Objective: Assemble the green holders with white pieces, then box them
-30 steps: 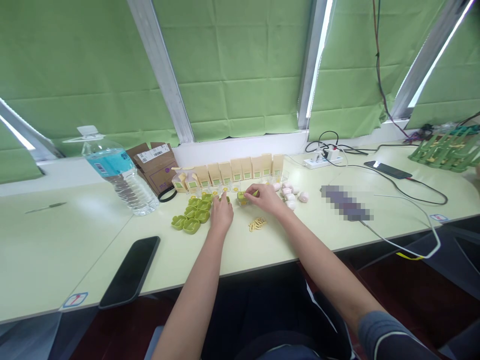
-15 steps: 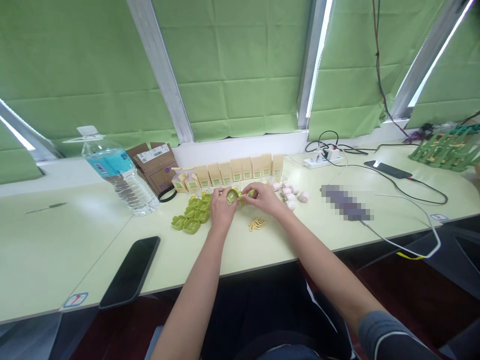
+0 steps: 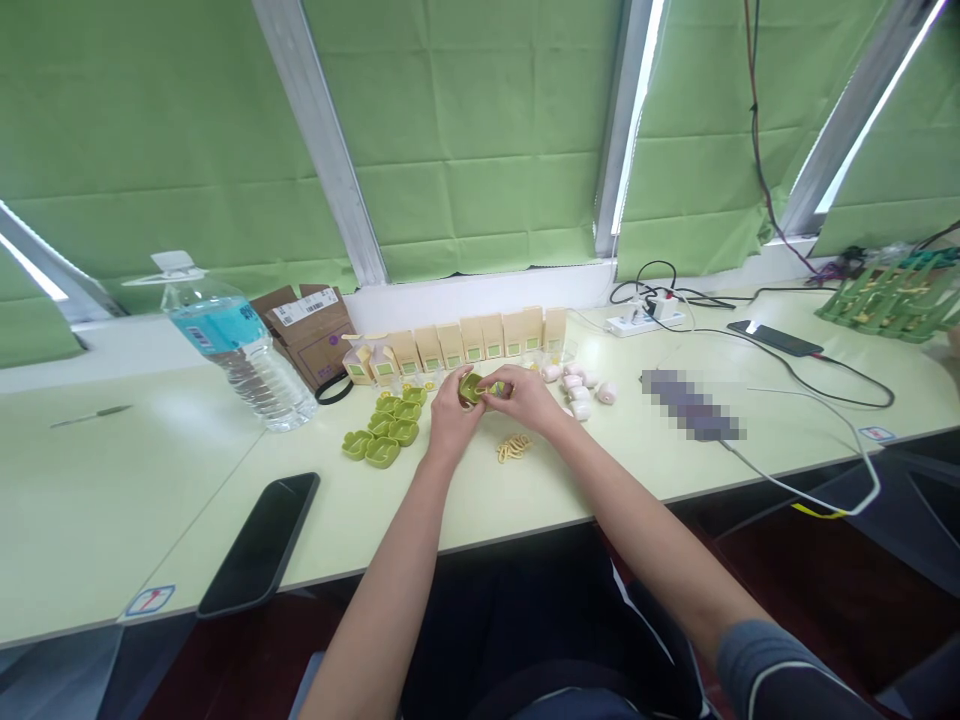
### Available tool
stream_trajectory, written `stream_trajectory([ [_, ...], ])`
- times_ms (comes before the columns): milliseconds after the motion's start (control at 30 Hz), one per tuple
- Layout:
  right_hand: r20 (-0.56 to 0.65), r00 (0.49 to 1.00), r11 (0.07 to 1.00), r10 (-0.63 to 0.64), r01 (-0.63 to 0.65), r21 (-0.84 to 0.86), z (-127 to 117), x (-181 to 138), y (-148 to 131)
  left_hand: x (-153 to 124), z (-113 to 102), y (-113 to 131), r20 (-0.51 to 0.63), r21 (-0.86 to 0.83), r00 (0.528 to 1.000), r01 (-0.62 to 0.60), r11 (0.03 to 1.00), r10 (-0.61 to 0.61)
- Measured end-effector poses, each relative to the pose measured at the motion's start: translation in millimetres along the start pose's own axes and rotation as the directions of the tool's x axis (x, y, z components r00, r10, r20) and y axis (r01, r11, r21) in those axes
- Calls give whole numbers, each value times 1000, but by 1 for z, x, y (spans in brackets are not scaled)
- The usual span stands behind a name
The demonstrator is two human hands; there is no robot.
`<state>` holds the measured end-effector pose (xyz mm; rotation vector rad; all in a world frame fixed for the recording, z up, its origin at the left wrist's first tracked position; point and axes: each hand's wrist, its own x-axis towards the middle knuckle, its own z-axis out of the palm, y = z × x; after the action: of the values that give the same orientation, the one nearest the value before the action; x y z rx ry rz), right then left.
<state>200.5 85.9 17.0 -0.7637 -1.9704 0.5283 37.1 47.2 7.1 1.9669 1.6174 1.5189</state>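
Note:
My left hand (image 3: 450,418) and my right hand (image 3: 525,396) meet over the table, fingers pinched together on one small green case (image 3: 474,386) held between them, a little above the tabletop. Several more green cases (image 3: 386,432) lie in a cluster just left of my left hand. A small heap of yellow rings (image 3: 513,447) lies on the table below my right wrist. Behind my hands stands a row of small beige boxes (image 3: 472,340). A few pink-white lumps (image 3: 581,385) lie to the right of my right hand.
A large water bottle (image 3: 236,350) and a cardboard box (image 3: 311,325) stand at the left. A black phone (image 3: 260,542) lies near the front edge. At the right are a power strip (image 3: 646,318), cables, another phone (image 3: 775,339) and a green rack (image 3: 892,295).
My left hand has lifted off the green cases and come to the right hand. Both now hold one green case, raised slightly off the table.

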Motion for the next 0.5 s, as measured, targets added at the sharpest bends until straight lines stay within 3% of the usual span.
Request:
stream_trajectory([
  [200,-57,997,997,42,-45,-55,-4,1,4,-2,1,3,87,-169,996,-17,985,32],
  [500,-45,997,995,56,-60,-85,-4,2,8,-2,2,1,83,-254,996,-11,967,33],
])
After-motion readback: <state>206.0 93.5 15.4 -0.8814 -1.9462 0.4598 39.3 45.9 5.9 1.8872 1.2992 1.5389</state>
